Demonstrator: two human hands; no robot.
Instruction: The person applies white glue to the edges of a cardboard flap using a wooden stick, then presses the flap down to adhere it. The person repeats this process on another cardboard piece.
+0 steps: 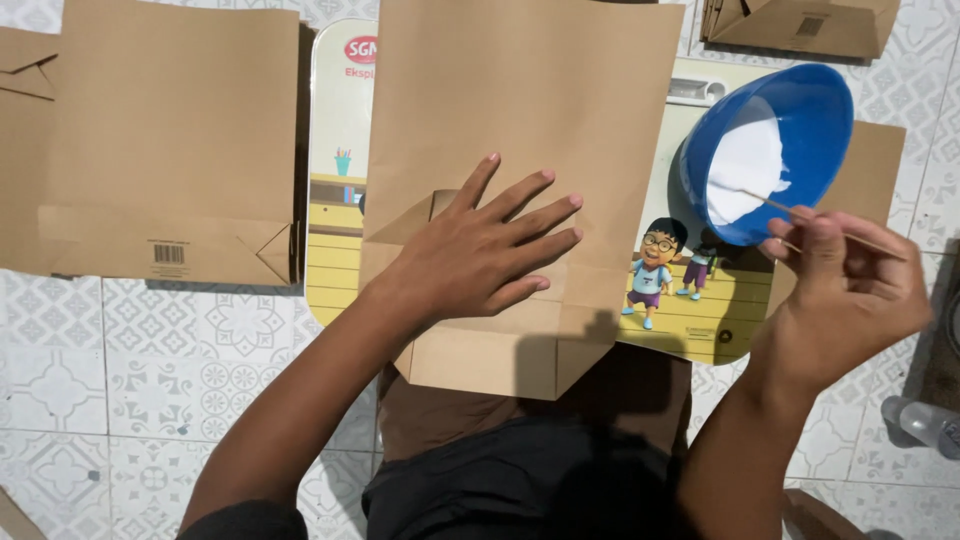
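1. The paper bag [520,130] we are working on lies flat in the middle, on a cartoon-printed board [690,320] set on the tiled floor [150,380]; its folded bottom flaps face us, opened out.
2. Far left, a finished brown bag [170,140] lies flat on the tiles just beside the board, apparently set aside out of the way.
3. Our left hand [480,255] rests on the folded bottom of the bag, fingers spread and palm down, evidently pinning the creases so that the paper does not spring up.
4. Right of the bag, a blue bowl [800,110] holding white paste sits tilted toward us, its rim propped on another sheet of brown paper [880,170], which keeps the paste within easy reach.
5. Our right hand [850,290] pinches a thin wooden stick [770,203] between thumb and fingertips, its tip at the paste in the bowl.
6. At the top right edge, one more folded bag [800,25] lies flat.
7. At the bottom right, a clear plastic bottle [925,425] lies on the floor, well apart from the bag.
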